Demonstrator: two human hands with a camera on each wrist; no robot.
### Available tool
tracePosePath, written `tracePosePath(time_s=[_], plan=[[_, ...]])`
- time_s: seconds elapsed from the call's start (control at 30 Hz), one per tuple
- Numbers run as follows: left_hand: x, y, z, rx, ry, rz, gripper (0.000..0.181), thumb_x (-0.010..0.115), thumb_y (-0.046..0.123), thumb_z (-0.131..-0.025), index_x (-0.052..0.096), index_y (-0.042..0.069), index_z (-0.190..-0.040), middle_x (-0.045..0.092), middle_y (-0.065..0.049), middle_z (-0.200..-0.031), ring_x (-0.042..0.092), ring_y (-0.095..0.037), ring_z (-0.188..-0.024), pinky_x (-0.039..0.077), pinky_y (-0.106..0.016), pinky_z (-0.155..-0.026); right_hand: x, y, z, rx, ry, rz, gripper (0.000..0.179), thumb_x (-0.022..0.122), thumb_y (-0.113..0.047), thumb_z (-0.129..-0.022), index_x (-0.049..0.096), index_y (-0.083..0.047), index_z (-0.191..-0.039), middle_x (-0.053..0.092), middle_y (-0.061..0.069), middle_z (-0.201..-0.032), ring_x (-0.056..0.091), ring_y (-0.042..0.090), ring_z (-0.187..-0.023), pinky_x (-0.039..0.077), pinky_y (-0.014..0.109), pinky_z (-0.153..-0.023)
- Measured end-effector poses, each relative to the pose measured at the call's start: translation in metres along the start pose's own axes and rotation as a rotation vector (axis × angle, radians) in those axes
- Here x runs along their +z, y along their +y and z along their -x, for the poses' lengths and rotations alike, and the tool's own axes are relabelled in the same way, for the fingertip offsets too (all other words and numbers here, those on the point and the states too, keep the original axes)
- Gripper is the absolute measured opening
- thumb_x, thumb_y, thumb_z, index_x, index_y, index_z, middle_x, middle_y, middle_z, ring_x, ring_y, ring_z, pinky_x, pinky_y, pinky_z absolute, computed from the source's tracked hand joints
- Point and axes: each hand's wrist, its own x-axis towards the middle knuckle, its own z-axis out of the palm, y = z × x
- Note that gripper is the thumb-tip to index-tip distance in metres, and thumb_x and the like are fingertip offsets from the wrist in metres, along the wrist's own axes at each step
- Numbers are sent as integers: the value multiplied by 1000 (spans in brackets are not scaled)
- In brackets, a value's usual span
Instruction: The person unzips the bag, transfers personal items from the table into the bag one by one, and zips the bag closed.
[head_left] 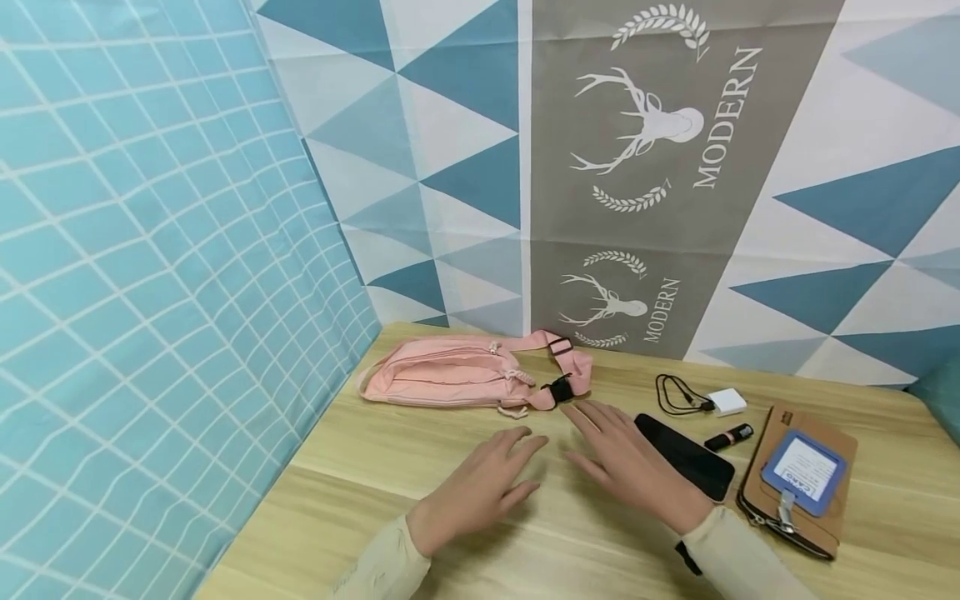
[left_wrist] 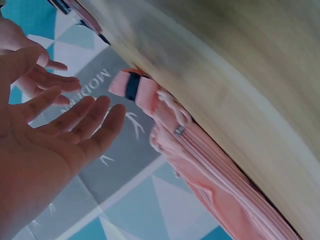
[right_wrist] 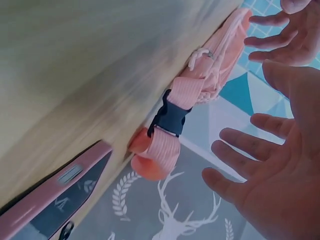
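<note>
1. Pouch [head_left: 450, 373] is lying at the table's [head_left: 375, 500] back edge, by the wall.
2. Left hand [head_left: 480, 487] and right hand [head_left: 626, 462] are hovering near it, fingers spread, holding nothing.
3. Phone [head_left: 686, 454] is seemingly touching the right hand.

Your right hand [right_wrist: 280, 175] hovers open near the pink strap [right_wrist: 165, 145] and its black buckle [right_wrist: 170, 117]; the phone [right_wrist: 50, 195] lies beside them.
</note>
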Motion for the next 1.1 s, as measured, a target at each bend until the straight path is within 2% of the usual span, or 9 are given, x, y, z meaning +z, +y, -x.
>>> tracePosePath(time_s=[0.27, 0.4, 0.57, 0.73, 0.8, 0.9, 1.0, 1.03, 1.1], plan=[[5, -28, -5, -123, -26, 23, 65, 64, 32, -97, 35, 12, -152, 43, -19, -147, 44, -34, -134, 42, -50, -106, 21, 2, -30, -50, 10, -33, 61, 72, -27, -92, 50, 1, -142, 55, 21, -136, 51, 40, -128, 41, 59, -103], [1, -44, -5, -202, -26, 44, 63, 65, 31, -97, 39, 9, -150, 43, -21, -146, 42, -37, -135, 38, -54, -108, 32, 4, -40, -50, 13, -56, 60, 72, -23, -93, 49, -2, -144, 56, 22, -135, 52, 39, -126, 42, 59, -102], [-9, -61, -7, -279, -2, 79, 49, 66, 27, -97, 52, 4, -138, 46, -24, -142, 43, -41, -132, 40, -60, -103, 43, 5, -52, -22, -27, -71, 69, 72, -18, -92, 39, -9, -152, 56, 23, -134, 54, 39, -122, 45, 55, -100], [-8, -76, -10, -312, 29, 67, 44, 67, 24, -95, 56, -3, -128, 50, -28, -138, 46, -44, -130, 41, -59, -102, 55, 1, -57, 10, -78, -82, 68, 72, -16, -92, 39, -3, -151, 53, 27, -136, 53, 45, -119, 44, 57, -99], [-5, -80, -10, -328, 3, 61, 43, 68, 23, -95, 57, -5, -126, 54, -28, -133, 51, -42, -126, 41, -56, -104, 58, -1, -59, 10, -85, -83, 62, 70, -16, -93, 43, 0, -147, 52, 28, -136, 53, 46, -120, 43, 57, -101], [2, -82, -8, -340, -86, 60, 48, 67, 23, -95, 55, -8, -130, 56, -28, -131, 54, -42, -124, 41, -52, -106, 63, -3, -60, -4, -84, -85, 54, 67, -16, -95, 48, 3, -142, 53, 26, -137, 52, 44, -123, 40, 57, -104], [9, -80, -8, -332, -150, 38, 45, 65, 24, -97, 56, -5, -130, 63, -21, -122, 61, -35, -114, 48, -47, -99, 67, -4, -60, -26, -58, -87, 47, 67, -15, -95, 54, 6, -135, 58, 23, -132, 55, 39, -121, 40, 55, -104], [10, -79, -9, -318, -149, 19, 42, 65, 24, -97, 58, -4, -127, 64, -18, -118, 63, -33, -109, 50, -45, -95, 67, -4, -59, -28, -44, -84, 45, 68, -14, -93, 56, 6, -132, 60, 22, -129, 57, 37, -119, 41, 54, -103], [12, -77, -13, -292, -118, -12, 26, 66, 21, -95, 63, 2, -112, 67, -11, -101, 66, -27, -95, 54, -41, -83, 69, -2, -58, -22, -20, -88, 39, 72, -11, -90, 61, 4, -125, 64, 17, -119, 59, 33, -110, 45, 50, -98]])
